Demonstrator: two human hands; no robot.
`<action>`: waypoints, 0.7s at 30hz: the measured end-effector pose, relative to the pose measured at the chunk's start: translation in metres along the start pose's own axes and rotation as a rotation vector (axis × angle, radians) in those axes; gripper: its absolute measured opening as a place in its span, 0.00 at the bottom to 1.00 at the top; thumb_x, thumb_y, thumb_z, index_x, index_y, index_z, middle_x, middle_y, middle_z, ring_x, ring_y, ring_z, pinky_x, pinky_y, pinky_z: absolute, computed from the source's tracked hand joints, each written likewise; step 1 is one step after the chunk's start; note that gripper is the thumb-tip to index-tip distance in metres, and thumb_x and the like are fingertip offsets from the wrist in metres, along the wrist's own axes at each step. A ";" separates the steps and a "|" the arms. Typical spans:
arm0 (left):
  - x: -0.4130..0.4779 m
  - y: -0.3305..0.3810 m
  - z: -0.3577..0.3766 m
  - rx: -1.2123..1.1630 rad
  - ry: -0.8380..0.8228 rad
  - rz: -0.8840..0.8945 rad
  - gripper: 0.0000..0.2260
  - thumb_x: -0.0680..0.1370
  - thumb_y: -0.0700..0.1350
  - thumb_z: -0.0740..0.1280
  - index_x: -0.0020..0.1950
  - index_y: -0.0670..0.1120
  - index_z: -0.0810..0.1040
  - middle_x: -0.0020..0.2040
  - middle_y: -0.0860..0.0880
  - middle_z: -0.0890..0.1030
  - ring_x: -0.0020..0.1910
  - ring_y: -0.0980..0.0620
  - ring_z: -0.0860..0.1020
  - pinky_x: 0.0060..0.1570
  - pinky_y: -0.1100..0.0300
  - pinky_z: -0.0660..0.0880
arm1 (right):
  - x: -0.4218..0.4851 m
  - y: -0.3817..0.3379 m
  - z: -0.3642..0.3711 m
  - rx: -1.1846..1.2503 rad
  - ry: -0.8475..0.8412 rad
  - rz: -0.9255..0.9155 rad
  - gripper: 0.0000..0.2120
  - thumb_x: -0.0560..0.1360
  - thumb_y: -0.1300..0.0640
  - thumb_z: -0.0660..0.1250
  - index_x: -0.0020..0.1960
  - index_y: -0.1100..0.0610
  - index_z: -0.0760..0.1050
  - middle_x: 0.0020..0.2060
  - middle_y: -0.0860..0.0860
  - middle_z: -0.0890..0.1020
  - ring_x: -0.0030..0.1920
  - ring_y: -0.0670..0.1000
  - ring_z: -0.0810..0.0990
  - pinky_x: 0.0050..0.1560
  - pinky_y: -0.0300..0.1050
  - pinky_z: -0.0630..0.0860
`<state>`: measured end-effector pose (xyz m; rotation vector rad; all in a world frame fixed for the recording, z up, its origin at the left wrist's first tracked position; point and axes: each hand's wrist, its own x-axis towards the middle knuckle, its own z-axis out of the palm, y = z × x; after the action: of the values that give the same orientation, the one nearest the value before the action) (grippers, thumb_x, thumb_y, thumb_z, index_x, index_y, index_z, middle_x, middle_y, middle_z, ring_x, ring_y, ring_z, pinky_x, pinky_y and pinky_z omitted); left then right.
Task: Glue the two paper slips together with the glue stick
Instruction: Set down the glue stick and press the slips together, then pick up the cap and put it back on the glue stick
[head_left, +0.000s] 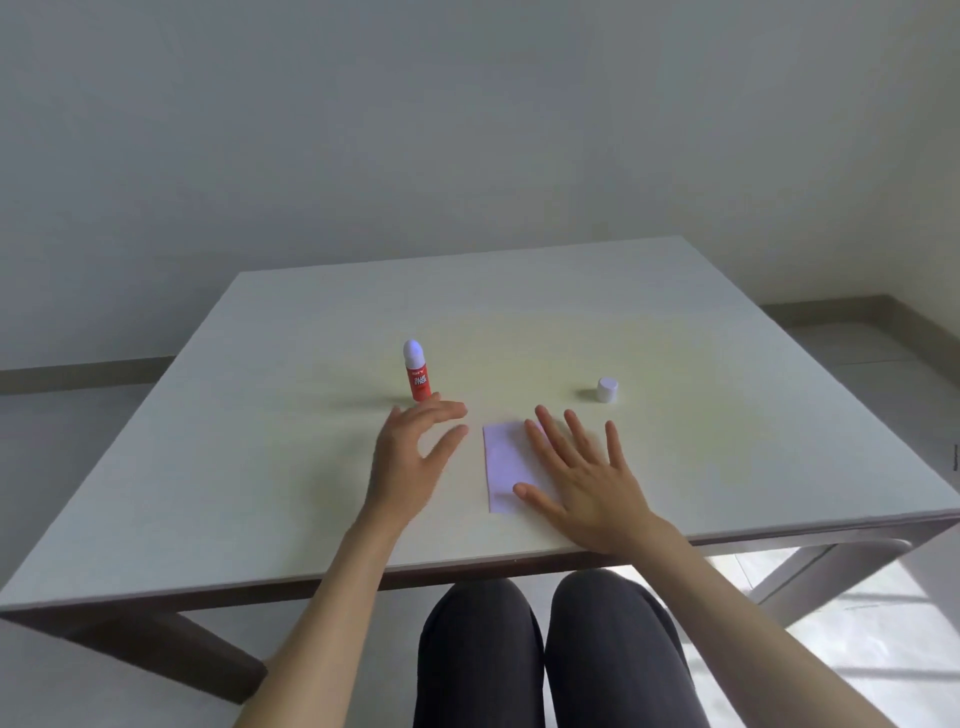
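Note:
A red glue stick (418, 374) stands upright and uncapped on the white table (260, 441), its white tip showing. Its white cap (607, 389) stands apart at the right. A pale lilac paper slip (506, 460) lies flat near the table's front; I can make out only one sheet. My right hand (582, 483) rests flat and spread on the slip's right part. My left hand (415, 452) hovers open just in front of the glue stick and left of the slip, fingers apart, holding nothing.
The table's front edge (467, 564) runs just behind my knees. A grey wall stands behind the table, with floor to the right.

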<state>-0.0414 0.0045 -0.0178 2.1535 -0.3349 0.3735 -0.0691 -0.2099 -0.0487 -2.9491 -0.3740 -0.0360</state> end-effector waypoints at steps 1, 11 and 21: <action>0.004 0.001 -0.002 0.003 0.267 0.021 0.07 0.75 0.42 0.69 0.52 0.46 0.82 0.52 0.54 0.81 0.57 0.53 0.77 0.62 0.49 0.70 | -0.002 0.000 0.000 0.039 0.042 0.003 0.38 0.71 0.29 0.36 0.75 0.44 0.33 0.76 0.44 0.35 0.77 0.52 0.37 0.74 0.60 0.37; 0.061 -0.004 0.014 -0.024 0.364 -0.372 0.08 0.74 0.47 0.68 0.43 0.42 0.79 0.38 0.44 0.83 0.43 0.41 0.80 0.40 0.59 0.71 | -0.013 -0.001 -0.003 0.287 0.576 0.005 0.17 0.73 0.53 0.71 0.59 0.59 0.78 0.66 0.61 0.75 0.62 0.60 0.77 0.56 0.51 0.77; 0.037 0.056 0.006 -0.822 -0.042 -0.289 0.05 0.74 0.41 0.70 0.45 0.49 0.84 0.47 0.50 0.87 0.51 0.50 0.84 0.53 0.61 0.79 | -0.015 -0.026 -0.033 1.051 0.471 0.216 0.18 0.72 0.49 0.71 0.59 0.53 0.74 0.47 0.45 0.80 0.40 0.43 0.78 0.36 0.33 0.73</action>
<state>-0.0276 -0.0352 0.0347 1.3708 -0.1519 0.0048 -0.0907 -0.1940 -0.0126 -1.8434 0.0207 -0.3702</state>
